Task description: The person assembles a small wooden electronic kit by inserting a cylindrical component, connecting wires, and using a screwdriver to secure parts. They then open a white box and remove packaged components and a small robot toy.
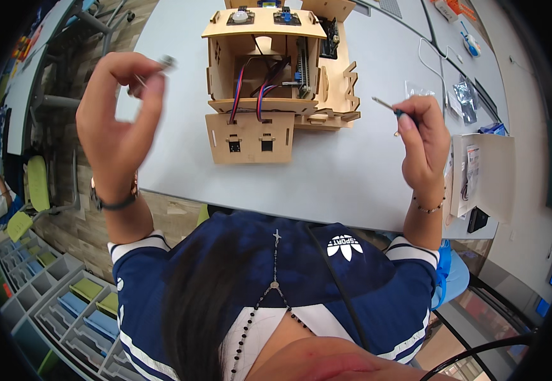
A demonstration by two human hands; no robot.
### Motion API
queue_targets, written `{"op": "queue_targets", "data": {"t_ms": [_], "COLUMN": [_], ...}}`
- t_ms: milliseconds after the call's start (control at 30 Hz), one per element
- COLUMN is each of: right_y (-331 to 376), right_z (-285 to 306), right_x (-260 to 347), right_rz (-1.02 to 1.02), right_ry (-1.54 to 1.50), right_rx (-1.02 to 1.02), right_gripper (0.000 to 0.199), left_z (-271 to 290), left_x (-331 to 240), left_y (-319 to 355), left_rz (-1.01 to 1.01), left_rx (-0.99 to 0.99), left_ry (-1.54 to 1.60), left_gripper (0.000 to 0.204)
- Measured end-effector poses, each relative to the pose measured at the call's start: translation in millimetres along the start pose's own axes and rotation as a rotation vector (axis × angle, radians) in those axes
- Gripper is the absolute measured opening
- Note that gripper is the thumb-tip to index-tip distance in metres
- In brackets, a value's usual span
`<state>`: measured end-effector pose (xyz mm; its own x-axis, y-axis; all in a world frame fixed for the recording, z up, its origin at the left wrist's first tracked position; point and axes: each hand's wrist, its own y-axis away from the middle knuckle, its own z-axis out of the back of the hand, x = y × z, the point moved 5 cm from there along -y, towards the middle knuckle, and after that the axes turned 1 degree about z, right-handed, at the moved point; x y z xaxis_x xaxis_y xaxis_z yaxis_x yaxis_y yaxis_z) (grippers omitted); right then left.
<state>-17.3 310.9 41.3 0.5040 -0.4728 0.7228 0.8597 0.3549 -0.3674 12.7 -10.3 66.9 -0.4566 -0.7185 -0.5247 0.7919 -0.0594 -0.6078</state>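
Observation:
My right hand (425, 136) is closed around a small screwdriver (382, 102), its thin metal shaft pointing left over the table. Raised at the left, my left hand (116, 108) has thumb and fingers curled together; a small silvery thing (167, 62) shows at the fingertips, too blurred to name. Between the hands stands a light wooden model house (263, 26) with an open front. Inside it are a circuit board (302, 66) and dark cables. Red, blue and black wires (238, 86) run out to a wooden panel (251, 151) lying in front, which has two dark square parts.
The model stands on a light grey table (326, 171). To the right lie clear plastic bags (465, 100), a white cable (438, 57) and an open white box (486, 168) with packets. A green chair (36, 183) and storage trays (88, 305) are at the left.

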Motion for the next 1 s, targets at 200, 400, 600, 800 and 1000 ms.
{"op": "queue_targets", "data": {"t_ms": [200,400,600,800,1000], "right_y": [-34,-37,-38,-39,-39], "right_z": [-11,-17,-19,-25,-28], "right_x": [3,9,9,11,12], "right_rz": [0.143,0.247,0.273,0.281,0.265], "right_ry": [-0.024,0.138,0.159,0.170,0.166], "right_rx": [0.057,0.067,0.102,0.151,0.176], "right_gripper": [0.009,0.010,0.012,0.014,0.015], "left_z": [-46,-62,-64,-66,-66], "left_x": [-63,-59,-66,-69,-68], "left_y": [-27,-31,-42,-43,-44], "left_rz": [-0.389,-0.368,-0.340,-0.306,-0.271], "left_rx": [0.246,0.331,0.397,0.411,0.430], "left_ry": [-0.313,-0.305,-0.312,-0.328,-0.318], "left_gripper": [0.014,0.012,0.012,0.014,0.015]}}
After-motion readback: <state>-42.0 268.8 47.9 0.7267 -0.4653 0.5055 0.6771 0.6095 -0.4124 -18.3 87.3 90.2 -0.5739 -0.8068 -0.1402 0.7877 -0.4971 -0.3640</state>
